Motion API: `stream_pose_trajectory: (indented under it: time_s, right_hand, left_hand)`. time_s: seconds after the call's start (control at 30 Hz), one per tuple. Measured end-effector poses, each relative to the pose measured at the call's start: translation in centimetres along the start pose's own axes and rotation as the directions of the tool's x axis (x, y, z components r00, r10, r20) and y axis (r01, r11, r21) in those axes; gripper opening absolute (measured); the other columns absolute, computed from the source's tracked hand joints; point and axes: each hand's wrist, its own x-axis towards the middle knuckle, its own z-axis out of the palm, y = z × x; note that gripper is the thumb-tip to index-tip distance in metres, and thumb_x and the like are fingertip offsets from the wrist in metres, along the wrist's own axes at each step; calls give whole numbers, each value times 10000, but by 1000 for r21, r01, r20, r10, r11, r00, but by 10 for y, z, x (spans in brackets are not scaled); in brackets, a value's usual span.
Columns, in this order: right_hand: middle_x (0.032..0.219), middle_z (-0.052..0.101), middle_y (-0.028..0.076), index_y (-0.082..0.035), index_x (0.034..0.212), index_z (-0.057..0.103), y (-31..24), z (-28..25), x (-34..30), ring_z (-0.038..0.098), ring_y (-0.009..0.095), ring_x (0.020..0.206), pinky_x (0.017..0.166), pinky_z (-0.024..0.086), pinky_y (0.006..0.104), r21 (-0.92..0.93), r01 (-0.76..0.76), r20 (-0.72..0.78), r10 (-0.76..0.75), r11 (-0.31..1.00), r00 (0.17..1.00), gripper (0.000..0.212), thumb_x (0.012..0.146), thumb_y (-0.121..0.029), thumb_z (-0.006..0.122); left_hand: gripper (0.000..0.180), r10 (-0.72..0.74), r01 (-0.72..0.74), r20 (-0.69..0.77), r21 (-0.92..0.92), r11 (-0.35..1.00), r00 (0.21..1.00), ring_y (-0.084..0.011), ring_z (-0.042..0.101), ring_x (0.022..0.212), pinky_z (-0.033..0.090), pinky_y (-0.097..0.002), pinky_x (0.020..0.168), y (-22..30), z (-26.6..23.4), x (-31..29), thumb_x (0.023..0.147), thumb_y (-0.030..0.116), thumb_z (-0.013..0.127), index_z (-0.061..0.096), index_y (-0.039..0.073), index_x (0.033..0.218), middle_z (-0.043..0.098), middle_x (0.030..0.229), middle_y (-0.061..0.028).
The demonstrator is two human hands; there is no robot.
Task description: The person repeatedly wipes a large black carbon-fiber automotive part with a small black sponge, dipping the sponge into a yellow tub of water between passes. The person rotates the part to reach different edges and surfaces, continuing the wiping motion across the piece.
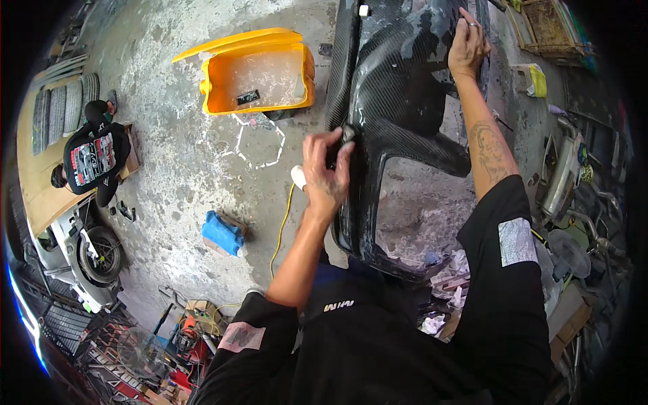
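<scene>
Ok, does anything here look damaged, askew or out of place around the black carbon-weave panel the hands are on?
The black carbon-weave body panel shows pale scuffed patches across its glossy surface. Left hand presses something small against its edge; right hand rests near its top. Crumpled white rags litter the floor beneath. Nothing else stands out.

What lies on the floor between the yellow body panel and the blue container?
In the head view, between the yellow body panel and the blue container there is stained concrete floor with white chalk outlines drawn on it, nothing else.
</scene>
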Motion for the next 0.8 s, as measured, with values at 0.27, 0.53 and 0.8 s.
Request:
stream_pose_trajectory:
  time_s: [0.27,0.53,0.8]
  right_hand:
    - [1365,633,126,-101,1349,631,-22,-10,0,547,330,1313,1127,382,424,61,-184,53,181,981,982,407,1096,-328,409]
    - [1383,620,111,-140,1353,625,-9,6,1,528,327,1332,1140,340,469,-13,-115,14,115,993,993,400,1098,-359,408]
    - [1397,610,111,-141,1353,619,-6,2,-8,515,325,1352,1150,326,476,-71,-76,35,78,995,996,405,1097,-376,412]
  left_hand:
    - [242,5,-7,95,22,1000,995,-324,641,898,519,-376,808,15,5,-16,836,35,802,687,-23,1041,622,931,-153]
    - [274,80,-90,124,77,993,989,-355,574,860,478,-436,742,31,20,-36,808,-14,786,662,-2,1052,574,924,-151]
    - [283,64,-80,108,143,987,992,-346,569,859,461,-441,758,36,24,-56,814,-20,775,657,18,1069,605,931,-135]
